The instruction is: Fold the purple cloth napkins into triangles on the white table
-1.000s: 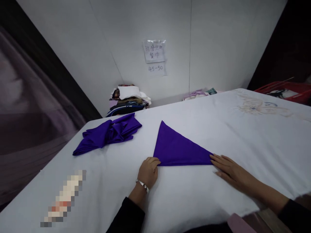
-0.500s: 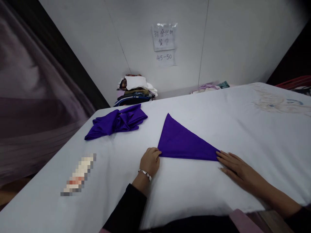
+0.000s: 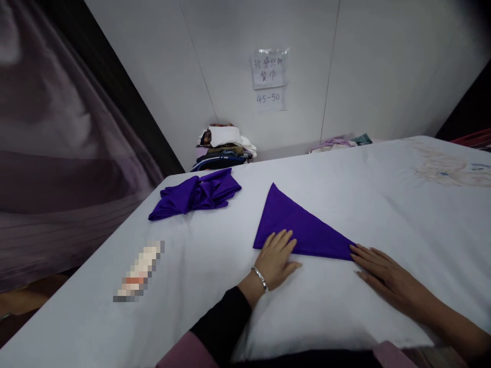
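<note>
A purple cloth napkin point(image 3: 297, 220), folded into a triangle, lies flat on the white-covered table point(image 3: 215, 286). My left hand point(image 3: 275, 259) rests on its near edge towards the left, fingers stretched out and spread over the fabric. At the right-hand tip of the triangle, my right hand point(image 3: 383, 273) lies flat with its fingertips touching the corner. Neither hand grips the cloth. Beyond my left hand, a loose heap of purple cloth point(image 3: 195, 193) sits crumpled near the table's left edge.
A pixelated flat object point(image 3: 138, 271) lies on the table's left side. Behind the far edge are a stack of folded clothes point(image 3: 222, 148) and another cloth pile point(image 3: 337, 143). Paper signs point(image 3: 270, 76) hang on the wall. A curtain point(image 3: 57, 153) hangs on the left.
My left hand has released the triangle's left corner and slid right onto its near edge, with fingers now spread. My right hand stays at the right tip. The view has shifted slightly.
</note>
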`<action>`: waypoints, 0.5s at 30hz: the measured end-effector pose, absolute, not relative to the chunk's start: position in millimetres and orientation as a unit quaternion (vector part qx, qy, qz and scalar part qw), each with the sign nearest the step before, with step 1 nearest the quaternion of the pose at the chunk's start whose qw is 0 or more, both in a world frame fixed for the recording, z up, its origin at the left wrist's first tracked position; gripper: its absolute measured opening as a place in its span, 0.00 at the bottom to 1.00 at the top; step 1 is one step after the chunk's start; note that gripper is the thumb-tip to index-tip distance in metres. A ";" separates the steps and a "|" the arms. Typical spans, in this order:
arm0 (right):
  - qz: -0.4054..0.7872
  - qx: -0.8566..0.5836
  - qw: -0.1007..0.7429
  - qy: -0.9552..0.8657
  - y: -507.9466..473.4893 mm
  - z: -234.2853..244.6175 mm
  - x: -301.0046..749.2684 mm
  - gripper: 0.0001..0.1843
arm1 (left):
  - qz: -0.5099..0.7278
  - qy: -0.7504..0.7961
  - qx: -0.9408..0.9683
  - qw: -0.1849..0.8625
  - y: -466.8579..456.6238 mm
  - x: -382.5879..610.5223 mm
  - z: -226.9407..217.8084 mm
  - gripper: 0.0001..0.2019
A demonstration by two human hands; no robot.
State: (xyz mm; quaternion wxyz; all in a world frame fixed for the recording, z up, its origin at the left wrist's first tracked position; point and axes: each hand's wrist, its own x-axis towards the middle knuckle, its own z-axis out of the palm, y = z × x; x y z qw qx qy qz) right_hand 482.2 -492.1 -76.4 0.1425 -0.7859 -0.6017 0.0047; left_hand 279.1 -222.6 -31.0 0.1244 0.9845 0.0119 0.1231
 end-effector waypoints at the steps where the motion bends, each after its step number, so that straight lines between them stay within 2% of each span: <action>1: 0.007 -0.786 0.144 -0.601 -491.8 -76.9 481.9 0.26 | 0.097 0.001 0.988 0.124 -227.2 283.5 -31.5 0.30; 5: 0.024 -0.796 0.144 -0.587 -491.6 -74.9 480.1 0.26 | 0.022 0.008 0.991 0.135 -231.2 290.6 -38.7 0.35; 10: 0.075 -0.801 0.164 -0.571 -487.9 -51.9 479.8 0.26 | 0.000 0.013 0.989 0.147 -225.4 288.1 -44.9 0.35; 15: 0.051 -0.767 0.190 -0.611 -449.8 -15.6 465.3 0.29 | 0.002 0.013 0.990 0.138 -224.5 288.7 -45.2 0.35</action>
